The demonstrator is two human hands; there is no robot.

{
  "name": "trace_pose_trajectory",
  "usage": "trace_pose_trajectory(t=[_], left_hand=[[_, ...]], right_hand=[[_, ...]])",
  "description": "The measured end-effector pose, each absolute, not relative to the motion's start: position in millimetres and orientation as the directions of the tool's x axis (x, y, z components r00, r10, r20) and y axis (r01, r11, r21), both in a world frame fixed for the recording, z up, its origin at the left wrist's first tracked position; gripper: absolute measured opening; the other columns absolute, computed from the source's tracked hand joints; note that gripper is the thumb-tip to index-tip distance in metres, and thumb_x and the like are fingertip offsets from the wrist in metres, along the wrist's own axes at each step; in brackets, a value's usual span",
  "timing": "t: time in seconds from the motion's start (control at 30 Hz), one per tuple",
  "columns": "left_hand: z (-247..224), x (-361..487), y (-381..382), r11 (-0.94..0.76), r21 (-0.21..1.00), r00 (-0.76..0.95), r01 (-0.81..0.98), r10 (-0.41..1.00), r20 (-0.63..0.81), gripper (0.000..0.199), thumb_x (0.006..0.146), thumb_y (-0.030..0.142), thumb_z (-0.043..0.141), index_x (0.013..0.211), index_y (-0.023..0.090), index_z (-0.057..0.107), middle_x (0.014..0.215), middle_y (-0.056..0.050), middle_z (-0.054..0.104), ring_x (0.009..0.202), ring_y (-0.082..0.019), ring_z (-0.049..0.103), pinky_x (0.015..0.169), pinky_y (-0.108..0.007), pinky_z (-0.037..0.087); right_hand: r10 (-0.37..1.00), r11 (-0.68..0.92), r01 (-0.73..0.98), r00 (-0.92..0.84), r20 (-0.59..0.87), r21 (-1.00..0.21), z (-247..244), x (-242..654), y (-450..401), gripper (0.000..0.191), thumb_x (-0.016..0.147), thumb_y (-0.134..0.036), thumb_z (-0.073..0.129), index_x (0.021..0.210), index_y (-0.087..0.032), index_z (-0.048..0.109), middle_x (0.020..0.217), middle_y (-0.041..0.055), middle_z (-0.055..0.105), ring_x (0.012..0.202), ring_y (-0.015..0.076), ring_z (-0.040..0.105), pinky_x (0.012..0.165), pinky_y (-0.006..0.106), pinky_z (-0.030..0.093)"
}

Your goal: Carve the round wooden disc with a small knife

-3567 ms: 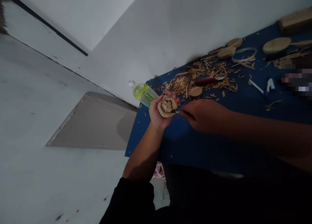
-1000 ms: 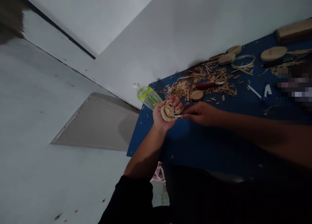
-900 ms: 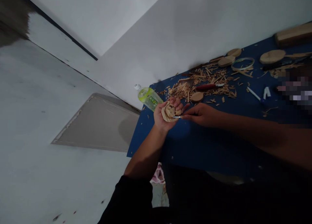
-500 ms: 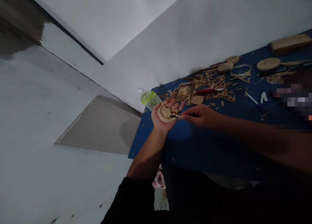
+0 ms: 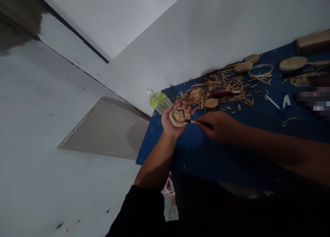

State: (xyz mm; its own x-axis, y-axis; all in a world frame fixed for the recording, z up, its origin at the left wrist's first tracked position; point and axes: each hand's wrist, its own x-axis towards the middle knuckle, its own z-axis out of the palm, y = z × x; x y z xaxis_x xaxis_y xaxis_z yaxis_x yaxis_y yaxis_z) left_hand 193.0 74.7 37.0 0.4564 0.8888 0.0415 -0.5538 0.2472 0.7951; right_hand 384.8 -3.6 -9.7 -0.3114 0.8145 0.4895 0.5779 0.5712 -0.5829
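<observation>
Left hand (image 5: pixel 167 123) closed around hollowed wood piece (image 5: pixel 179 116), right hand (image 5: pixel 219 126) pinching small knife (image 5: pixel 199 122), blade at wood's edge

A pixelated blur (image 5: pixel 313 101) hides part of the blue table (image 5: pixel 206 161) at right.

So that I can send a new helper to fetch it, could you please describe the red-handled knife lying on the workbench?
Start at the blue table, then find the heap of pale wood shavings on it. The knife lies across the heap, just above a small round wooden disc. Its red handle sets it apart from the dark-handled knife in the person's right hand.
</observation>
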Motion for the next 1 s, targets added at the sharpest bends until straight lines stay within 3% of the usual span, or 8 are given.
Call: trace_pose_trajectory(t=[0.2,0.53,0.77,0.9,1.0], left_hand=[[33,197,72,0.195,0.800,0.470,-0.567,0.874,0.120,0.022,0.093,0.043,0.065,0.087,0.023,0.058,0.085,-0.004,0.058,0.077,-0.021,0.062,0.099,-0.053,0.064],[25,204,68,0.160,0.776,0.400,-0.611,0.908,0.127,0.018,0.092,0.040,0.064,0.087,0.023,0.060,0.085,-0.004,0.059,0.079,-0.020,0.063,0.091,-0.045,0.064],[23,209,63,0.216,0.827,0.417,-0.518,0.909,0.024,0.020,0.089,0.040,0.064,0.082,0.023,0.056,0.083,-0.002,0.053,0.074,-0.018,0.060,0.100,-0.047,0.064],[27,208,59,0.271,0.833,0.481,-0.482,0.877,-0.007,0.020,0.089,0.040,0.061,0.080,0.023,0.054,0.081,-0.002,0.053,0.070,-0.017,0.059,0.105,-0.051,0.064],[31,206,58,0.293,0.823,0.493,-0.486,0.870,-0.018,0.022,0.088,0.042,0.063,0.080,0.023,0.054,0.082,-0.002,0.053,0.071,-0.018,0.060,0.104,-0.052,0.065]], right_hand=[[0.842,0.521,0.666,-0.300,0.448,-0.534,-5,383,-11,0.038,0.116,-0.036,0.052,0.123,-0.017,0.084,0.109,0.0123,0.083,0.099,0.0275,0.075,0.092,0.039,0.051],[0.890,0.390,0.887,-0.294,0.348,-0.248,3,362,-35,0.044,0.118,-0.029,0.038,0.140,-0.016,0.075,0.113,0.0142,0.079,0.084,0.0250,0.073,0.067,0.036,0.042],[0.927,0.362,0.857,-0.289,0.238,-0.366,9,361,-34,0.033,0.113,-0.025,0.047,0.119,-0.016,0.078,0.106,0.0144,0.081,0.089,0.0261,0.075,0.074,0.035,0.045],[0.914,0.403,0.777,-0.311,0.260,-0.483,10,367,-28,0.033,0.114,-0.029,0.048,0.105,-0.020,0.078,0.105,0.0122,0.084,0.093,0.0255,0.076,0.083,0.035,0.046],[0.898,0.435,0.737,-0.317,0.304,-0.517,10,370,-23,0.032,0.113,-0.031,0.050,0.104,-0.020,0.079,0.105,0.0120,0.084,0.094,0.0255,0.076,0.086,0.035,0.046]])
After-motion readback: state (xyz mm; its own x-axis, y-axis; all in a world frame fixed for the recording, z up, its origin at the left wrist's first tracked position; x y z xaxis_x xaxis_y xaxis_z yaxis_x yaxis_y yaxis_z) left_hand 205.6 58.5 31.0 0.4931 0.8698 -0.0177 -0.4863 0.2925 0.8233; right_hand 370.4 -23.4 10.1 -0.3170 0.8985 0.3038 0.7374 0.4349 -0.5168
